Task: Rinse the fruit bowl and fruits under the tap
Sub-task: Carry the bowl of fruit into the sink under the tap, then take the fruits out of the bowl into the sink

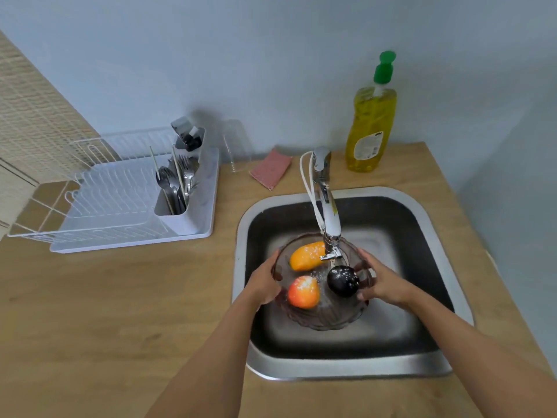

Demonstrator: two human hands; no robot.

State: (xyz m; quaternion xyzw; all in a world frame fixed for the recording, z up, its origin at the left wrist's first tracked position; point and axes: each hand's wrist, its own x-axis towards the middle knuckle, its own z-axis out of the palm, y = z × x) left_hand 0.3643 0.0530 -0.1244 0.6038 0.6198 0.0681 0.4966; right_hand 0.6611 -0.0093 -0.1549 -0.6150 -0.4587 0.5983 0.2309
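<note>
A clear ribbed glass fruit bowl point(325, 316) is held over the steel sink point(434, 233), right under the chrome tap point(327, 206). Water runs from the spout into the bowl. Inside lie an orange-yellow mango point(306, 255), a red-and-yellow apple point(303, 291) and a dark round fruit point(342, 280), all speckled with droplets. My left hand point(265, 283) grips the bowl's left rim. My right hand point(381, 280) grips the right rim, fingers curled over the edge beside the dark fruit.
A yellow dish-soap bottle point(370, 122) with a green cap stands behind the sink at the wall. A pink sponge cloth point(271, 168) lies left of the tap base. A white dish rack point(126, 200) with cutlery sits on the wooden counter point(105, 312) at the left.
</note>
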